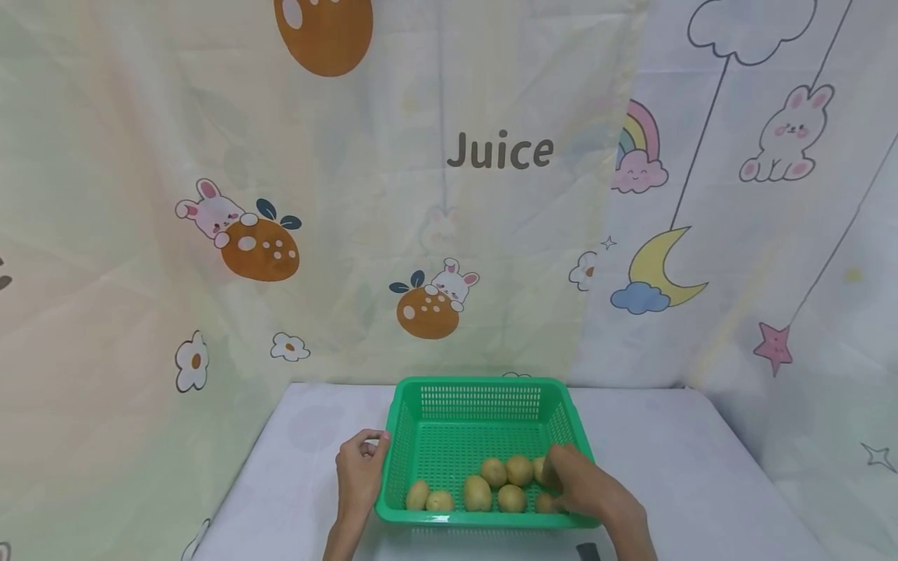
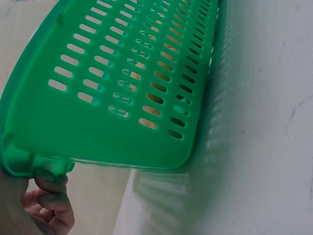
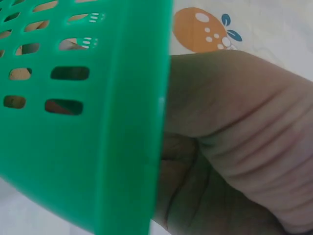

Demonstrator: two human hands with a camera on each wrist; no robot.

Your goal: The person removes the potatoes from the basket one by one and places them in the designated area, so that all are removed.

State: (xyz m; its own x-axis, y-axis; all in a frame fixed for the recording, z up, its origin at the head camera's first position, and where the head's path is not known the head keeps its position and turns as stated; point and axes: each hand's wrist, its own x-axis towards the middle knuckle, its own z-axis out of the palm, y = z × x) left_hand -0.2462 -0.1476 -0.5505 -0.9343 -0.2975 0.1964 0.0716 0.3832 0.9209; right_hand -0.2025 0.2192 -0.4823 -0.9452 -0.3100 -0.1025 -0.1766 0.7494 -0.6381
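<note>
Behind everything hangs a pale curtain [image 1: 210,117] with printed rabbits, oranges, a moon, a rainbow and the word "Juice". Below it stands a white table [image 1: 701,467], reaching from the curtain toward the person. On the table, at the middle of its near part, sits a green basket [image 1: 484,405] with slotted walls. The left hand [image 1: 360,471] is at the left rim of the basket; its fingers are curled and the fingertips pinch the rim edge, as the left wrist view shows from under the rim. The right hand [image 1: 585,487] is at the right near corner, with fingers bent over the rim into the basket and the thumb outside against the wall, so it grips the rim. Inside the basket, along the near side, lie several small potatoes [image 1: 477,492], close together, some touching each other.
</note>
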